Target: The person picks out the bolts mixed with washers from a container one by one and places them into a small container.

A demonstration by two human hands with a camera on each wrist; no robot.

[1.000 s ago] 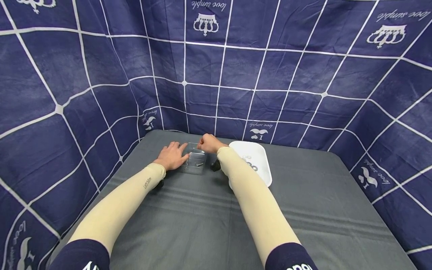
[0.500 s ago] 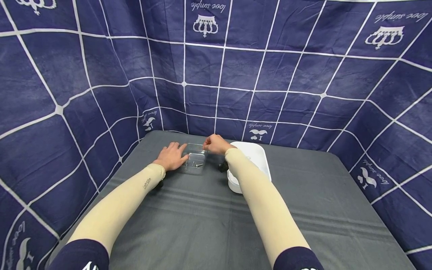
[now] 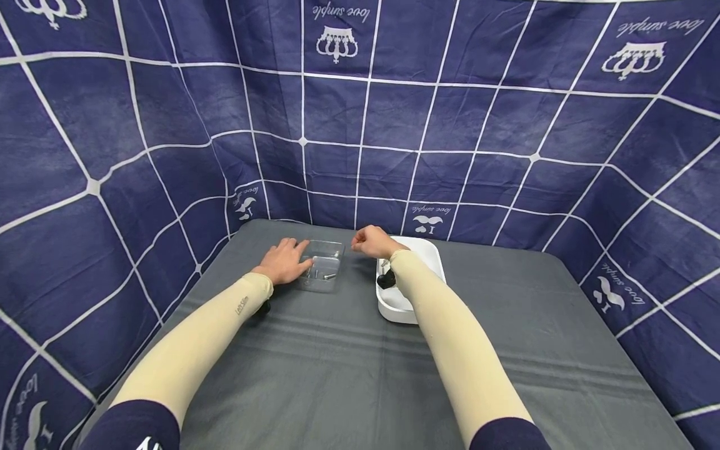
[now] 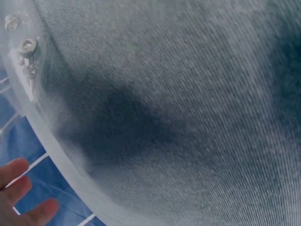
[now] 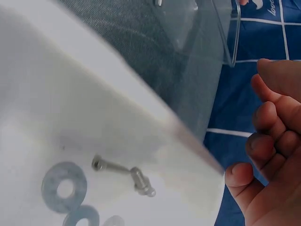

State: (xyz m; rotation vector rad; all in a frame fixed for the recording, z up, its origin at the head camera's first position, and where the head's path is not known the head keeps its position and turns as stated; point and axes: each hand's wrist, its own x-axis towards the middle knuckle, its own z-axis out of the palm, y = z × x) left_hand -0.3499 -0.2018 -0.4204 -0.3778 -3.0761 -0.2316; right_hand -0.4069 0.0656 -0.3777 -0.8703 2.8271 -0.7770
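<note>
My left hand [image 3: 283,260] rests at the left side of a clear plastic box [image 3: 320,287], fingers spread. Divided into compartments, the box holds a few metal screws [image 3: 330,275]; a socket-head screw [image 4: 28,49] shows through its wall in the left wrist view. My right hand [image 3: 375,242] hovers over the left rim of a white tray [image 3: 398,315], its fingers loosely curled. Nothing shows between those fingers [image 5: 265,117] in the right wrist view. Inside the tray lie flat washers [image 5: 49,188], one screw [image 5: 113,165] and another short metal fastener [image 5: 141,181].
Grey cloth [image 3: 315,369] covers the table, and the box and tray stand near its back edge with a narrow gap between them. A blue checked curtain [image 3: 450,119] hangs behind and along both sides.
My right hand has moved right, away from over the box to the tray's left rim. More small metal pieces show in the box. The left hand has stayed in place.
</note>
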